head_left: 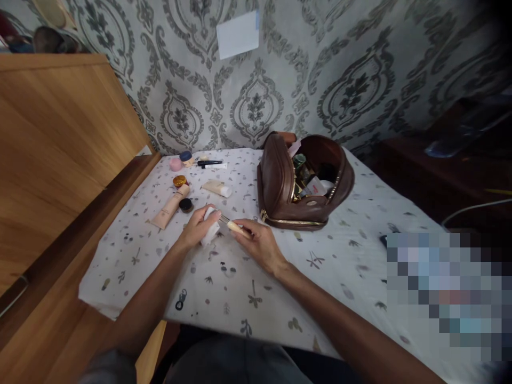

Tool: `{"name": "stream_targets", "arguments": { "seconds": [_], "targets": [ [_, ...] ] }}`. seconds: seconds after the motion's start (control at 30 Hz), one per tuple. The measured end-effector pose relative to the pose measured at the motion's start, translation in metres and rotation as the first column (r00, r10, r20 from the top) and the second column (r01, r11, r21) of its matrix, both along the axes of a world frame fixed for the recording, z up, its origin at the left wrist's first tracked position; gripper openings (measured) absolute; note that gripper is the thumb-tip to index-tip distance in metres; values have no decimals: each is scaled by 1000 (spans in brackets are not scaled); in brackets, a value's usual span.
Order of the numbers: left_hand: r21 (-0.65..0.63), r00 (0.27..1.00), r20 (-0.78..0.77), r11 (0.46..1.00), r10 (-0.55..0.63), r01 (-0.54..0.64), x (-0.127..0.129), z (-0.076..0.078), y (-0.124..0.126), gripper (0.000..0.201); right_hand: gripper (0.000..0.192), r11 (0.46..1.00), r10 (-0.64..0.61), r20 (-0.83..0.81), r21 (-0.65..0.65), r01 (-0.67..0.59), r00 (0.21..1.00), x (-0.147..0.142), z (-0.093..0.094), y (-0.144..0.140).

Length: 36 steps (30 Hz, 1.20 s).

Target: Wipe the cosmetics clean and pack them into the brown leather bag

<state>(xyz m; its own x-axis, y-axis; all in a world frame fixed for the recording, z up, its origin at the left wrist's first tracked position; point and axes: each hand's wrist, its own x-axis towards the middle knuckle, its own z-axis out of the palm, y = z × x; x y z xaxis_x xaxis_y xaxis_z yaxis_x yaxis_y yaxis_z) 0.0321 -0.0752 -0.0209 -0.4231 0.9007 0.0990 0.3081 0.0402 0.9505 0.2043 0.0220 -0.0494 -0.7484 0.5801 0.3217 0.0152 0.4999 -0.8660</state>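
Note:
My left hand grips a white folded tissue or pad near the middle of the patterned cloth. My right hand holds a thin brush with a pale handle, its metal end pointing into the white pad. Both hands rest low on the table, close together. Just behind them stands an open brown leather cosmetic bag with several small items inside.
A beige tube, a dark round pot, a gold-lidded jar, a cream tube, a pink puff and pens lie at the left back. The white printed tablecloth covers the table. A wooden cabinet stands left.

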Motion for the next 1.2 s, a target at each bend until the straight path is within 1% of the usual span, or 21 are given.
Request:
{"name": "stream_targets", "arguments": {
  "seconds": [0.07, 0.13, 0.33, 0.43, 0.53, 0.63, 0.67, 0.7, 0.8, 0.9, 0.97, 1.03, 1.07, 1.1, 1.17, 1.2],
  "targets": [
    [13, 998, -69, 1000, 14, -13, 0, -1, 2, 40, 21, 999, -4, 5, 52, 4, 1000, 0, 0, 0],
    [5, 994, -105, 1000, 12, -12, 0, -1, 3, 43, 21, 996, -7, 14, 84, 6, 1000, 0, 0, 0],
    [-40, 990, -135, 999, 29, -34, -1, -3, 4, 49, 22, 995, 11, 34, 98, -15, 999, 1, -2, 0],
    [-50, 996, -82, 998, 36, -40, 0, -1, 1, 46, 22, 996, 10, 42, 85, -13, 999, 1, -1, 0],
    [-9, 1000, -3, 1000, 20, -20, 0, 6, -2, 35, 23, 1000, 3, 50, 25, -4, 999, 1, -1, 1],
    [44, 999, 41, 999, -13, 11, 0, 10, -4, 54, 24, 1000, -16, 58, -21, 17, 998, 0, 0, 2],
    [40, 998, 62, 999, -19, 17, -1, 10, -4, 56, 24, 1000, -21, 58, -19, 22, 998, 0, 1, 2],
    [24, 996, 92, 1000, -18, 16, -1, 8, -4, 53, 23, 1000, -22, 57, -10, 22, 998, 0, 1, 1],
    [-52, 987, 161, 999, 1, 7, -1, 3, -2, 36, 22, 1000, -5, 49, 4, 5, 999, 0, 1, 0],
    [-62, 980, 199, 998, -12, 25, -1, 3, -2, 32, 26, 997, 45, 50, -62, -42, 998, 1, 2, -1],
    [-38, 972, 231, 997, -53, 63, 0, 5, -4, 36, 32, 988, 86, 41, -129, -80, 995, 1, 2, 0],
    [-17, 962, 261, 995, -87, 94, 0, 6, -4, 46, 35, 983, 99, 29, -157, -93, 995, 0, 1, 1],
    [-14, 959, 269, 996, -85, 92, 0, 6, -4, 48, 35, 984, 94, 27, -154, -89, 995, 0, 0, 2],
    [-17, 960, 270, 997, -69, 77, 0, 5, -4, 46, 35, 986, 88, 31, -144, -83, 996, 0, 0, 2],
    [-42, 967, 255, 999, -18, 30, -1, 2, -2, 37, 32, 988, 90, 46, -132, -83, 995, 0, -1, 2],
    [-58, 970, 243, 998, 4, 10, -1, 0, -2, 35, 32, 985, 100, 52, -149, -92, 994, 0, -1, 2]
  ]
}}
